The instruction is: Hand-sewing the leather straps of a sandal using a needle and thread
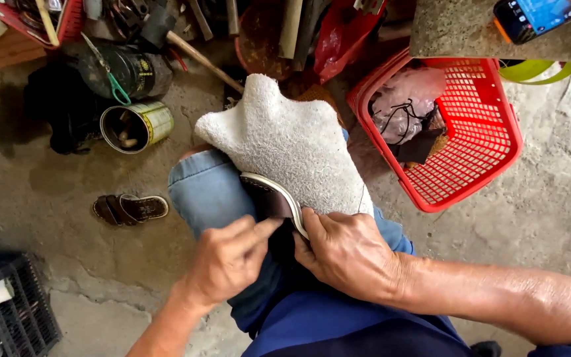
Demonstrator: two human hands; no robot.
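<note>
A dark shoe sole with a pale rim (273, 196) rests on a grey-white towel cloth (285, 139) draped over my knee in blue jeans (207, 192). My left hand (227, 259) pinches the near end of the sole with thumb and fingertips. My right hand (346, 251) presses on the sole's pale edge and the cloth beside it, thumb against the rim. Whether a thin tool sits in the fingers is hidden.
A red plastic basket (490, 132) with bags and cords stands at right. An open tin can (135, 125), a dark jug (127, 69) and a brown sandal (131, 209) lie on the concrete floor at left. A black crate (24, 317) sits bottom left.
</note>
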